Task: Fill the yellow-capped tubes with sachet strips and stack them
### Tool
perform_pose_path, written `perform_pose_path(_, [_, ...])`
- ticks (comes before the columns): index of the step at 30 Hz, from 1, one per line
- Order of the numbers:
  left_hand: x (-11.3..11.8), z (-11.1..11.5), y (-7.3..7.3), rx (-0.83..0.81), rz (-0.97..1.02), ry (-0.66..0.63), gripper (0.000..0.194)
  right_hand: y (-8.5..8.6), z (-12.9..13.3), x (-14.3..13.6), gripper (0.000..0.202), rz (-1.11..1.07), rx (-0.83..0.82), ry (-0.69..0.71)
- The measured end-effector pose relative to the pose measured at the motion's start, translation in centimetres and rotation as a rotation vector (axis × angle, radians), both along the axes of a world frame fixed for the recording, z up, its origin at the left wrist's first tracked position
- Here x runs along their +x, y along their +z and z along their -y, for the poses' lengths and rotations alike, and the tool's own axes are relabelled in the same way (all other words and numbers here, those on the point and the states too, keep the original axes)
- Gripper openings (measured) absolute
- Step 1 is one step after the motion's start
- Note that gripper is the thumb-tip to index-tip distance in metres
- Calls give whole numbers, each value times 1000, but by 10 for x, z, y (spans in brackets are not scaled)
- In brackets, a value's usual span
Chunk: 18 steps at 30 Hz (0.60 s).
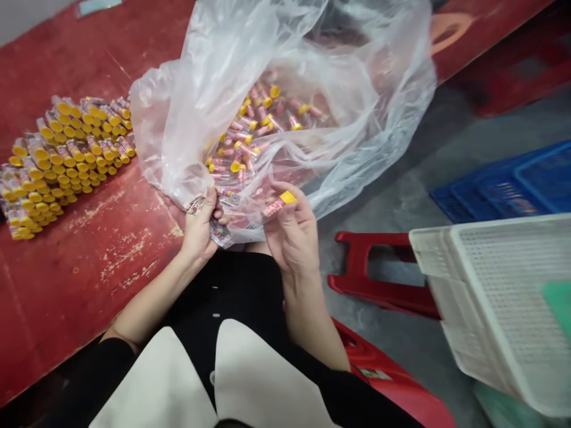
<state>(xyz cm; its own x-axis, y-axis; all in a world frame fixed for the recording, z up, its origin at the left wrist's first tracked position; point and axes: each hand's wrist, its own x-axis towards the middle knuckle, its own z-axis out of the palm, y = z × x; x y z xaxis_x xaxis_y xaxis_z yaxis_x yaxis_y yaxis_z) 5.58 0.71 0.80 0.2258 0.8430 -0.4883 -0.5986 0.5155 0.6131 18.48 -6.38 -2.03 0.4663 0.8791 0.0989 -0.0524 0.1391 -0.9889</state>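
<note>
My left hand (203, 229) is closed on several small printed packets (220, 233), which stick out on both sides of the fingers. Between the thumb and fingers of my right hand (297, 232) is a small clear tube (273, 207) with pink and white print and a yellow cap, tilted up to the right. Just beyond both hands lies a large clear plastic bag (205, 95), its mouth spread open. Loose yellow-capped tubes (243, 139) are jumbled inside it. The bag's near edge reaches my lap.
Stacked yellow-capped tubes (66, 160) lie in rows at the left on the worn red table (134, 238). At the right are a red stool (383, 291), a white plastic crate (473, 285) and blue crates (504, 184). An orange ring-shaped handle (452, 30) shows behind the bag.
</note>
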Motion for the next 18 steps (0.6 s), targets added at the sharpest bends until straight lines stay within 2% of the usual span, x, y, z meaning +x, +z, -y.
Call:
perform_pose_path(8, [-1,12,9,-2,-42,-93,43,-5,0,-14,44,21,69,-136])
perform_pose_path(13, [-3,12,10,11,-23,-132,49,1,9,-21,33,20,186,-262])
perform_pose_path(18, [-7,10,8,59,10,-139,55,14,17,-23,32,-197,164,-246])
